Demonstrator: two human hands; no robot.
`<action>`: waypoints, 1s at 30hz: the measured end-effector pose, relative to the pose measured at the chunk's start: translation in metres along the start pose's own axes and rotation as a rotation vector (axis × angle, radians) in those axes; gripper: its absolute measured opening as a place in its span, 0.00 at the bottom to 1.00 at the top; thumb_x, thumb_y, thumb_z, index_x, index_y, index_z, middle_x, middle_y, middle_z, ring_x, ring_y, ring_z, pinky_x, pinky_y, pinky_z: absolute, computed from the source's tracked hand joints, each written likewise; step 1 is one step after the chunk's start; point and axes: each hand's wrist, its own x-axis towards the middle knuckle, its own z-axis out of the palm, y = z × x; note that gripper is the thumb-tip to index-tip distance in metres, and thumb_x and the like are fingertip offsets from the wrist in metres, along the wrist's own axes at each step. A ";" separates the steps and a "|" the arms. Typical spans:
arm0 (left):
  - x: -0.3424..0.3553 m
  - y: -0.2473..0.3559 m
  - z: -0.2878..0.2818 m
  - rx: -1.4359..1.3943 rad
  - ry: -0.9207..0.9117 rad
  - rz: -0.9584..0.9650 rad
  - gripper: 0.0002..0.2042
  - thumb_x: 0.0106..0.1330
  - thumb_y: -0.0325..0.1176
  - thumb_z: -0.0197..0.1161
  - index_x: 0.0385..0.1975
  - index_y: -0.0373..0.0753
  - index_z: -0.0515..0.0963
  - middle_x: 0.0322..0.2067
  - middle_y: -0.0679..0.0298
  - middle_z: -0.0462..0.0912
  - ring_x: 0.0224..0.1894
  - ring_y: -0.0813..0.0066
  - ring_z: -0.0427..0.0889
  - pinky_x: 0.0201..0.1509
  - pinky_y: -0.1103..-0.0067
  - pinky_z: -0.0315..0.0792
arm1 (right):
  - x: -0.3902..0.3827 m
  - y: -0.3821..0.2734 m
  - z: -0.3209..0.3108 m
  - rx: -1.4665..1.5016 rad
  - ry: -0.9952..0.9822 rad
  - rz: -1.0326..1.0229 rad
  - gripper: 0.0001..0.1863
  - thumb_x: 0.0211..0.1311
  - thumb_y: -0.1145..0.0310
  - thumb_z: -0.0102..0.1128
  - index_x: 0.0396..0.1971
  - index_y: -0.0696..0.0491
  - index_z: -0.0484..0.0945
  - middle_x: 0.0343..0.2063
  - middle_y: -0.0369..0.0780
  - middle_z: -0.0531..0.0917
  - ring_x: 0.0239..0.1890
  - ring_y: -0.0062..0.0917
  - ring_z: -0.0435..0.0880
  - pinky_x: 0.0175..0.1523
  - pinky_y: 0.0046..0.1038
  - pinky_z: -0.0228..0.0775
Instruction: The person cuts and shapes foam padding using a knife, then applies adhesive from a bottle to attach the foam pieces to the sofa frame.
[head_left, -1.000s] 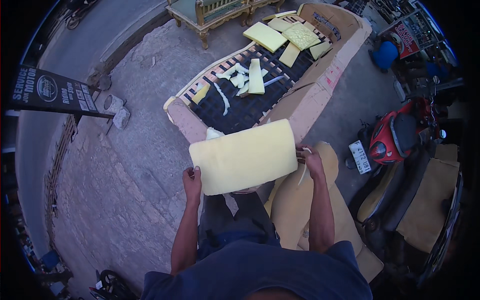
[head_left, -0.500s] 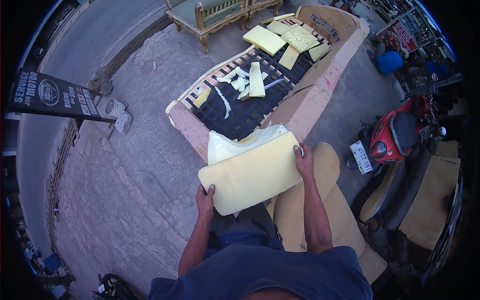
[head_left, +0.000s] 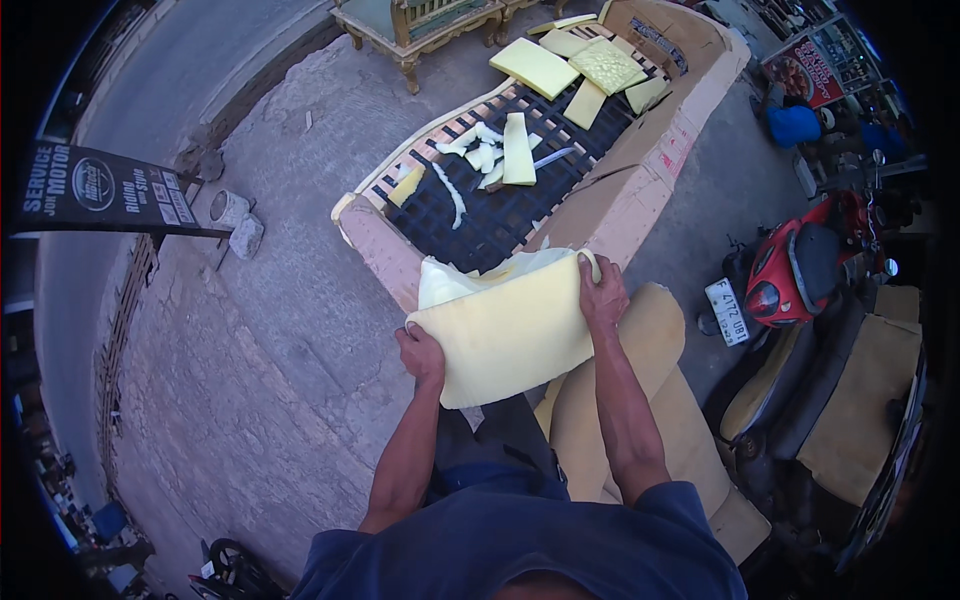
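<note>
My left hand grips the left end of a pale yellow foam sheet, whose top corner curls over. My right hand is closed on the sheet's top right corner, which is folded back by the thumb. Just beyond the sheet lies a thicker white foam piece on the near end of a stripped sofa frame. The frame has cardboard-covered sides and black webbing, with several yellow foam slabs and white offcuts piled on it.
Tan padded pieces lie beside my right leg. A red motorbike and dark cushions are on the right; a person in blue is behind it. A signboard stands left, near the road. A carved settee is at the back.
The sheet has moved forward over the white piece and tilted. Its corners now curl under my fingers. Both my hands have shifted up along it, the right one higher than the left.
</note>
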 end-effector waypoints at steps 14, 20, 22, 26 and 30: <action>-0.061 0.023 0.002 0.270 0.050 1.033 0.26 0.73 0.37 0.56 0.68 0.34 0.67 0.71 0.43 0.62 0.75 0.41 0.56 0.73 0.43 0.48 | -0.003 0.018 0.015 -0.016 0.202 -0.162 0.17 0.65 0.52 0.68 0.46 0.46 0.85 0.36 0.37 0.83 0.42 0.37 0.86 0.46 0.41 0.78; -0.098 0.060 0.038 0.481 -0.402 1.030 0.37 0.71 0.53 0.58 0.74 0.37 0.64 0.72 0.44 0.66 0.76 0.46 0.61 0.79 0.45 0.44 | -0.007 0.015 0.017 -0.016 0.173 -0.165 0.14 0.65 0.56 0.70 0.45 0.48 0.85 0.37 0.38 0.84 0.42 0.37 0.85 0.46 0.40 0.77; -0.090 0.062 0.043 0.493 -0.334 1.093 0.38 0.69 0.56 0.59 0.72 0.35 0.65 0.65 0.46 0.74 0.70 0.49 0.70 0.77 0.46 0.49 | -0.003 0.016 0.017 0.017 0.171 -0.166 0.14 0.64 0.58 0.70 0.45 0.48 0.85 0.36 0.38 0.83 0.41 0.37 0.85 0.45 0.40 0.77; -0.090 0.063 0.047 0.500 -0.332 1.133 0.37 0.66 0.56 0.61 0.68 0.35 0.69 0.57 0.50 0.77 0.63 0.53 0.75 0.73 0.47 0.55 | -0.003 0.014 0.015 0.052 0.193 -0.192 0.13 0.62 0.62 0.72 0.44 0.49 0.85 0.34 0.39 0.82 0.38 0.37 0.85 0.43 0.37 0.77; -0.089 0.059 0.051 0.482 -0.263 1.166 0.35 0.63 0.56 0.63 0.65 0.37 0.73 0.55 0.53 0.78 0.60 0.56 0.76 0.71 0.47 0.57 | -0.002 0.009 0.014 0.039 0.202 -0.190 0.12 0.61 0.63 0.72 0.43 0.49 0.85 0.32 0.39 0.81 0.36 0.37 0.84 0.40 0.37 0.76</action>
